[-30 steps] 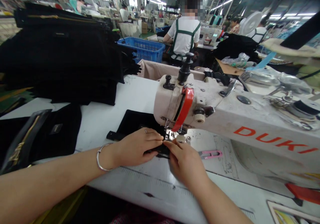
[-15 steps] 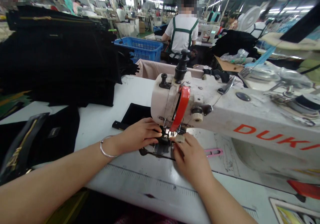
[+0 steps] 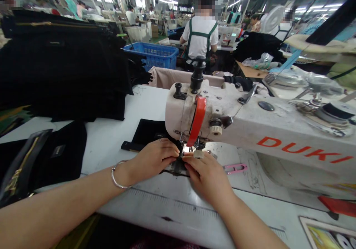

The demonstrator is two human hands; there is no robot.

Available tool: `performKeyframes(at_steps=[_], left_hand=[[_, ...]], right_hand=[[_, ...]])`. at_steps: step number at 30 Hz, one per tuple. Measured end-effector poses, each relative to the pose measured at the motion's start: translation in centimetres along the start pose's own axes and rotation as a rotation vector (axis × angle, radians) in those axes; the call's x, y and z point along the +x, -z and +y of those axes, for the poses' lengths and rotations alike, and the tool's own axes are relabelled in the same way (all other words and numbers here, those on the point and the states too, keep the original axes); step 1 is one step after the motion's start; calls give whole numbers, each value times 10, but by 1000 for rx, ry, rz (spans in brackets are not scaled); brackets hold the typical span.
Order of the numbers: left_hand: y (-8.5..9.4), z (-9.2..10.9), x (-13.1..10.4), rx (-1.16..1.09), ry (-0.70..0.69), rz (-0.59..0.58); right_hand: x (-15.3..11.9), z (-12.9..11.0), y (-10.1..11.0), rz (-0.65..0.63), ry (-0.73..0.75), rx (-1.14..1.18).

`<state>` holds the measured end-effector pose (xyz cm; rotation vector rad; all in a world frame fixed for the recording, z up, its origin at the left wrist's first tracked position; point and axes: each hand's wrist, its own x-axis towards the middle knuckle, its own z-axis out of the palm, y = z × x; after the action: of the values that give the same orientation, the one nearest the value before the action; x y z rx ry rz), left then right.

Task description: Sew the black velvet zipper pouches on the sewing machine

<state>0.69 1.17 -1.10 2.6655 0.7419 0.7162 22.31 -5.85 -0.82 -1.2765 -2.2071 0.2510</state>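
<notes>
A black fabric piece [image 3: 146,131] with a small label and a dark strip along its left edge lies under the head of a white sewing machine [image 3: 222,110]. My left hand [image 3: 158,155], a bangle at its wrist, pinches the piece's near edge just left of the lit needle area. From the right, my right hand [image 3: 208,173] has its fingers pressed together on the same edge, fingertips almost meeting the left ones. A pale band wraps one right finger. Fingers and machine head hide much of the needle and the gripped edge.
A tall stack of black fabric pieces [image 3: 63,67] stands at the left, a zippered black piece [image 3: 58,152] before it. Pink thread snips [image 3: 236,168] lie right of my right hand. Behind the machine are a blue basket [image 3: 158,56] and a seated co-worker [image 3: 201,37].
My fingertips have come closer together at the needle. The fabric's near edge and its metal-looking bits are now more covered by my fingers. The whole view has shifted slightly.
</notes>
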Motion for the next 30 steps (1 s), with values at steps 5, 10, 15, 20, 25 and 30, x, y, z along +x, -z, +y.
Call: performKeyframes(at_steps=[5,10,15,20,25,30], left_hand=[[-1,-3,7,-3,23,20],[-1,-7,16,27,38,22],[-2,-9,20,23,35,54],[-1,-7,20,27,44,49],[1,-5,21,36,52,41],[-2,-4,22,51,70,61]], right_hand=[[1,3,-1,3,-16,-13],[2,5,-2,-33,-49,-49],[3,4,-3,-51,-63,-72],[3,2,-2,-50,-74,-82],[2,0,-3,-58,-82,-83],[3,0,-6,-60,-111,-91]])
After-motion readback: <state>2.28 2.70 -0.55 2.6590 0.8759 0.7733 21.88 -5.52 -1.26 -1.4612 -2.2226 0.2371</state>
